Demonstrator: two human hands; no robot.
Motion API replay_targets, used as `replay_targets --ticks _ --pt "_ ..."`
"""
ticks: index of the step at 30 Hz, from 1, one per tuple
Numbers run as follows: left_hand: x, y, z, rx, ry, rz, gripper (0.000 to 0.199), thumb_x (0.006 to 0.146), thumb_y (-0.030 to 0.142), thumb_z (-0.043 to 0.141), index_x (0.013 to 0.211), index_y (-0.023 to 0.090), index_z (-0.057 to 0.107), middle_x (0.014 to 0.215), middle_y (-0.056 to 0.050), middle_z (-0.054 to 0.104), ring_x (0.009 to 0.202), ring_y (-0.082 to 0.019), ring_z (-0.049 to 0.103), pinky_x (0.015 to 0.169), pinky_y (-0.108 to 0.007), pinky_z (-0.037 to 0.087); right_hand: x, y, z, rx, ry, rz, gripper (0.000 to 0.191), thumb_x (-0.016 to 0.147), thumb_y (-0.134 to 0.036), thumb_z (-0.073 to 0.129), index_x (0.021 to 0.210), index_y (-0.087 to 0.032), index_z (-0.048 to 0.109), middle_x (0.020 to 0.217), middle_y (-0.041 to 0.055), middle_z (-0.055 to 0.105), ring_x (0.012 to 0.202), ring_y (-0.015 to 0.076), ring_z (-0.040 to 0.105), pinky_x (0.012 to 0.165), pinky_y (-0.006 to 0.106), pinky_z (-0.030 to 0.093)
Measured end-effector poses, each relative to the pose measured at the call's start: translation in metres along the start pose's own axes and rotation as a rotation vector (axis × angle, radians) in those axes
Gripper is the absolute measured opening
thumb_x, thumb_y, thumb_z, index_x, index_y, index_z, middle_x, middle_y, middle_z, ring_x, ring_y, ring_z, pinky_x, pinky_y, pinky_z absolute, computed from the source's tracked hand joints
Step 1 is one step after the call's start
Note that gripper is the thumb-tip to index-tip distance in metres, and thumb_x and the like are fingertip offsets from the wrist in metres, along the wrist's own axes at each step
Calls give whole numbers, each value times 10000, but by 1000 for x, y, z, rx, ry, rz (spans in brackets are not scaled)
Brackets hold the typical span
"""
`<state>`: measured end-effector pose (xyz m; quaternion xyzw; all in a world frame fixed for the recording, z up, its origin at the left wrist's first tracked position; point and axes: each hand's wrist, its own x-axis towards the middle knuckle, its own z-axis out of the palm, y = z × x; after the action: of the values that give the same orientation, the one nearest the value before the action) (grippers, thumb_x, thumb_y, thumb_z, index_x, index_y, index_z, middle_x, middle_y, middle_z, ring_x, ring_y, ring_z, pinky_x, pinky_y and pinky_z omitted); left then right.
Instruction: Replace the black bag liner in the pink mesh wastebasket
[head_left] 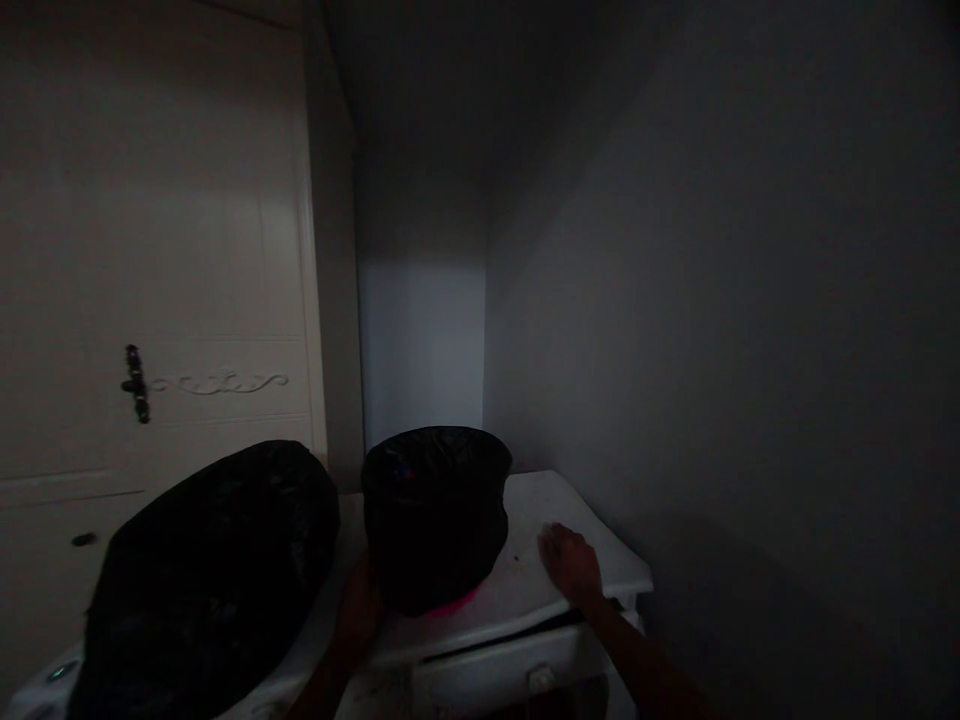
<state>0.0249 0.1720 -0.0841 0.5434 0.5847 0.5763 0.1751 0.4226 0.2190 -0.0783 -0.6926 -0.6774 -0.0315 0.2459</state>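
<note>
A black, bag-lined round container [435, 520] stands on a white cabinet top [536, 500], with a strip of pink showing at its base. My left hand [360, 605] is at the container's lower left side; its fingers are dark and partly hidden there. To the right of the container, my right hand [571, 562] rests on the cabinet top near its front edge, fingers together, and whether anything lies under them is hidden. A large black bag [217, 570] bulges at the left, beside my left hand.
A white wardrobe [187, 250] with a dark handle [136, 384] stands at the left. A grey wall [712, 350] runs along the right. Below the cabinet top, a drawer [510, 670] with a pale knob shows a dark gap above it.
</note>
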Motion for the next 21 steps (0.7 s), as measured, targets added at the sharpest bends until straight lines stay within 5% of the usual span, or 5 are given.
replay_targets --ticks 6,12,21 --pt "-3 0 6 132 -60 138 494 813 451 522 1177 172 708 1263 -188 764 1162 -349 737 1048 -516 566 -7 -14 -14 -73 -20 29 417 1076 -382 368 1106 -165 723 1121 158 778 1070 243 729 920 326 497" --pt "-3 1 4 275 -124 109 297 784 344 558 966 197 740 1070 -164 817 1012 -342 780 926 -470 602 -8 -13 -18 -81 -52 53 382 1068 -356 381 1100 -162 709 1105 160 776 1065 245 728 895 334 484" --pt "-5 10 0 243 -155 69 268 714 365 645 879 190 763 995 -159 825 964 -361 774 893 -461 597 -9 -8 -13 -59 -38 33 356 1061 -326 404 1118 -159 713 1133 141 778 1066 237 725 887 310 470"
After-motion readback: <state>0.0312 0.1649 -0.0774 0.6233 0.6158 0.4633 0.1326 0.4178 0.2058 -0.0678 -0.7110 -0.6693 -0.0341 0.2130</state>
